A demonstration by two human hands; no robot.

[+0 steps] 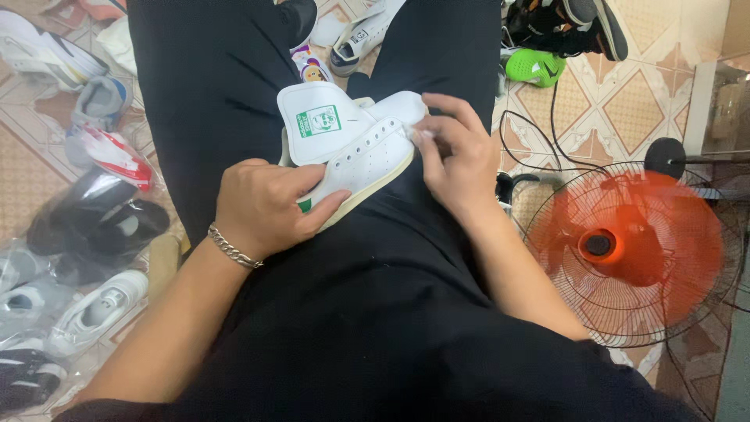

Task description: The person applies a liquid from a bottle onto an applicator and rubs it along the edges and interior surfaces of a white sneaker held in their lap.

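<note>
orange fan spinning at right; bagged shoes on tiled floor left; green shoe above.

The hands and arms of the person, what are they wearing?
Both arms are bare, with no sleeves in sight and no gloves. The left hand has a silver chain-link bracelet around its wrist. The right hand wears nothing: no ring, watch or band shows on it.
</note>
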